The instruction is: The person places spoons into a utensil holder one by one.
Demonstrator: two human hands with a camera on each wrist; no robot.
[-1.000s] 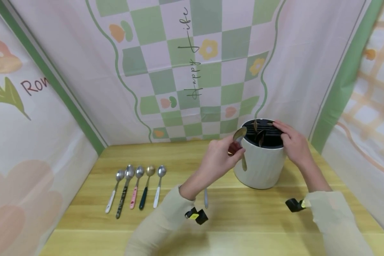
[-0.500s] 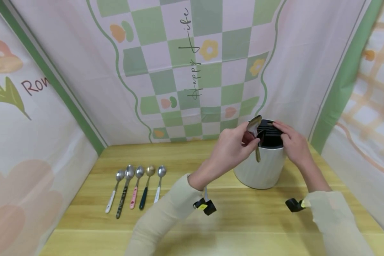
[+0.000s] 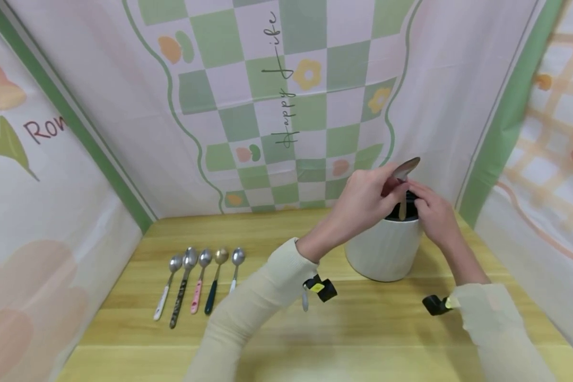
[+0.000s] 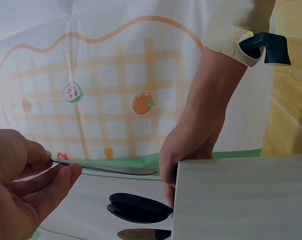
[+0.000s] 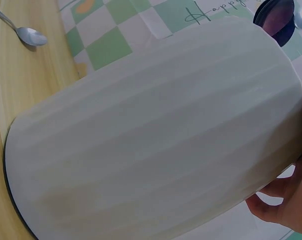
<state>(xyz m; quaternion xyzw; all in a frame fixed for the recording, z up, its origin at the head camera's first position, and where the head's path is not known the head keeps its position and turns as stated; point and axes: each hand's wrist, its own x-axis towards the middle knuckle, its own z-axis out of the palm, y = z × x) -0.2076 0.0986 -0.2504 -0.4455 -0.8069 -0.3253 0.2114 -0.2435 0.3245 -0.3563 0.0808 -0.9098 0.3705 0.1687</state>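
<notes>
A metal spoon (image 3: 407, 168) is pinched between the thumb and fingers of my left hand (image 3: 360, 204), bowl up. Its handle (image 4: 121, 170) points into the mouth of a white ribbed utensil holder (image 3: 381, 249) with a black inside. My right hand (image 3: 436, 220) grips the holder's rim on its right side. In the left wrist view, dark spoon bowls (image 4: 138, 207) and a brownish one (image 4: 141, 234) stick out of the holder. My left hand hides much of the holder's top in the head view.
On the wooden table (image 3: 363, 329), several spoons lie in a row at the left, including a pink-handled spoon (image 3: 197, 297) and a dark green-handled one (image 3: 211, 297). A light handle (image 3: 305, 302) shows beneath my left wrist. Printed cloth (image 3: 305, 106) hangs behind the table and at its sides.
My left hand has carried the spoon rightward and over the holder's opening; the handle was in front of the holder's wall before. My right hand stays on the rim. The head view has shifted slightly.
</notes>
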